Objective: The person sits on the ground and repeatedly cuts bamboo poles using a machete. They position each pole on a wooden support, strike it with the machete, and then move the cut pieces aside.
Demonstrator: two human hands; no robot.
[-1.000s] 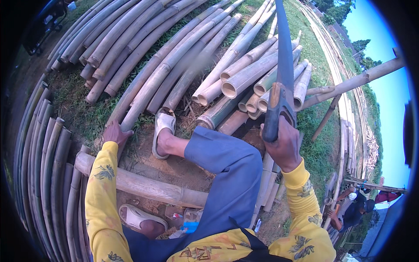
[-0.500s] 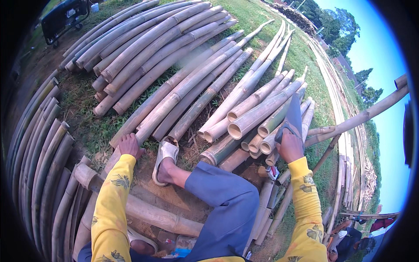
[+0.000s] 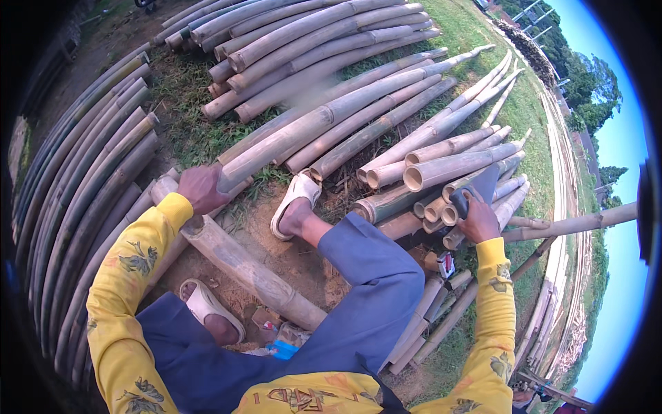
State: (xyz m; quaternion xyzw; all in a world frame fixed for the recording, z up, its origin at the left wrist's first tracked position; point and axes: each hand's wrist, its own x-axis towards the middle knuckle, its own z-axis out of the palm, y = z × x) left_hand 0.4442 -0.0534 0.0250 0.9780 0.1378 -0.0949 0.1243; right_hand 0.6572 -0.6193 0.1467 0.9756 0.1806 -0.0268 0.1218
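My left hand (image 3: pixel 202 188) is closed around the near end of a long tan bamboo pole (image 3: pixel 296 131). That end lies above or close to a thick bamboo log (image 3: pixel 252 269) lying crosswise in front of me; contact between them I cannot tell. The pole runs away to the far right, beside several others on the grass. Out to the right, my right hand (image 3: pixel 478 219) grips the black handle of a handsaw (image 3: pixel 485 185). Its broad grey blade points up and away, in front of a stack of cut bamboo poles (image 3: pixel 431 172).
More bamboo is piled at the far left (image 3: pixel 310 41) and along the left side (image 3: pixel 83 207). A slanting bamboo rail (image 3: pixel 579 222) extends to the right. My sandalled feet stand on bare soil near the log. A blue item (image 3: pixel 281 350) lies by the log.
My left hand has closed on the pole's end and drawn it leftward, toward the crosswise log. The view has shifted left and downward. My right hand still holds the handsaw at the right.
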